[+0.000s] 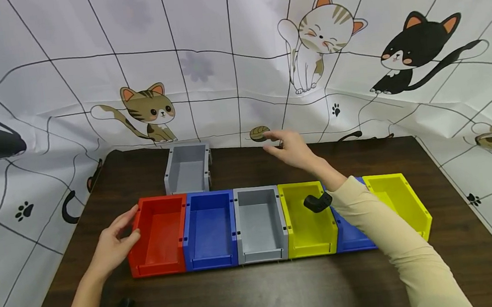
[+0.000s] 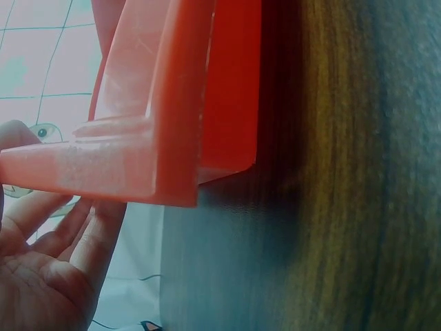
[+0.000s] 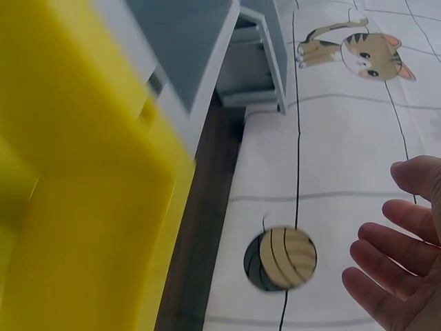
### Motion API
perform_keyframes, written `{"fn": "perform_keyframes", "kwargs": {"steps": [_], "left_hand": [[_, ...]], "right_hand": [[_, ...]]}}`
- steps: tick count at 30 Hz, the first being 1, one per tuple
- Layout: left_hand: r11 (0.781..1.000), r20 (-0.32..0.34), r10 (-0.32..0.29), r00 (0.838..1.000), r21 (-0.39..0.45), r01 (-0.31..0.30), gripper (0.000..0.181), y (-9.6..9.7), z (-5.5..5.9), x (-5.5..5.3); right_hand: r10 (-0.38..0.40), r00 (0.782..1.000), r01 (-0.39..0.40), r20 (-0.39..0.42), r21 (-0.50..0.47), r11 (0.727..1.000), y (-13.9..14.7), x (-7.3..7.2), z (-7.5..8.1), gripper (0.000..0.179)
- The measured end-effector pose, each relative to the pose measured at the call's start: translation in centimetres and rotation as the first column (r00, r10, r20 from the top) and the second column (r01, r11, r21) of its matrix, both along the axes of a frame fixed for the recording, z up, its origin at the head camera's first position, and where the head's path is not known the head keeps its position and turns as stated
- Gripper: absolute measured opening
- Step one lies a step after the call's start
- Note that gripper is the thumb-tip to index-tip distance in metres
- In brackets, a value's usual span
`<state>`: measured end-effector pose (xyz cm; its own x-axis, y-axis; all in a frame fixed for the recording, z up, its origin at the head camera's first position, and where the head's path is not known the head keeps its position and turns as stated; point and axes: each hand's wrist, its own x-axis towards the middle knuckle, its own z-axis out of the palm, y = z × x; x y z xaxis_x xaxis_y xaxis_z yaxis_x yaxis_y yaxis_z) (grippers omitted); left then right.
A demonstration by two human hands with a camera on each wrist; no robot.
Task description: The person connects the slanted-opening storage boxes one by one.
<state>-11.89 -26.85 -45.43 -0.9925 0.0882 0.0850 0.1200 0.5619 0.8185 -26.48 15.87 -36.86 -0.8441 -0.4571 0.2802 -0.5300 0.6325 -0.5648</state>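
My left hand (image 1: 113, 245) is at the left side wall of a red plastic bin (image 1: 162, 237), the leftmost in a row. In the left wrist view, the thumb and fingers (image 2: 100, 238) lie on opposite sides of the red bin's wall (image 2: 131, 165), gripping it; some fingertips are hidden behind it. My right hand (image 1: 292, 149) reaches over the back of the table with fingers apart and nothing in them. In the right wrist view its fingers (image 3: 386, 262) are loosely bent, clear of the nearby yellow bin (image 3: 89, 255).
Right of the red bin stand a blue bin (image 1: 211, 232), a grey bin (image 1: 260, 227), a yellow bin (image 1: 310, 227), a blue bin (image 1: 351, 232) partly under my right arm, and another yellow bin (image 1: 395, 198). A separate grey bin (image 1: 188, 167) sits behind. A cat-printed sheet (image 1: 211, 77) borders the brown table (image 1: 243, 299).
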Motion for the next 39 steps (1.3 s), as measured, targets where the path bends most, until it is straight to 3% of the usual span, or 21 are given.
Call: {"fn": "perform_keyframes", "kwargs": {"steps": [6, 14, 21, 28, 32, 39], "left_hand": [[1.000, 0.000, 0.004, 1.000, 0.003, -0.004, 0.054, 0.0, 0.1, 0.0], [1.000, 0.020, -0.002, 1.000, 0.013, 0.002, 0.055, -0.1, 0.2, 0.0], [1.000, 0.020, 0.000, 1.000, 0.008, 0.000, 0.056, -0.3, 0.1, 0.0], [1.000, 0.014, -0.002, 1.000, 0.008, 0.002, 0.056, -0.2, 0.2, 0.0], [1.000, 0.002, -0.008, 1.000, 0.009, 0.008, 0.055, -0.2, 0.3, 0.0], [1.000, -0.023, -0.010, 1.000, -0.008, 0.010, 0.055, -0.1, 0.2, 0.0]], "right_hand": [[0.042, 0.996, -0.037, 0.074, -0.068, 0.997, -2.7, -0.9, -0.3, 0.037], [0.014, 0.981, 0.007, 0.194, -0.103, 0.995, -6.2, -2.0, -1.1, 0.036], [-0.005, 0.948, 0.054, 0.318, -0.146, 0.988, -9.2, -3.2, -2.3, 0.039], [0.013, 0.893, 0.100, 0.450, -0.227, 0.969, -11.7, -3.6, -3.4, 0.042], [0.002, 0.867, 0.127, 0.498, -0.224, 0.966, -13.1, -3.4, -3.7, 0.044], [-0.089, 0.846, 0.208, 0.525, -0.172, 0.963, -15.4, -3.1, -4.2, 0.051]]}}
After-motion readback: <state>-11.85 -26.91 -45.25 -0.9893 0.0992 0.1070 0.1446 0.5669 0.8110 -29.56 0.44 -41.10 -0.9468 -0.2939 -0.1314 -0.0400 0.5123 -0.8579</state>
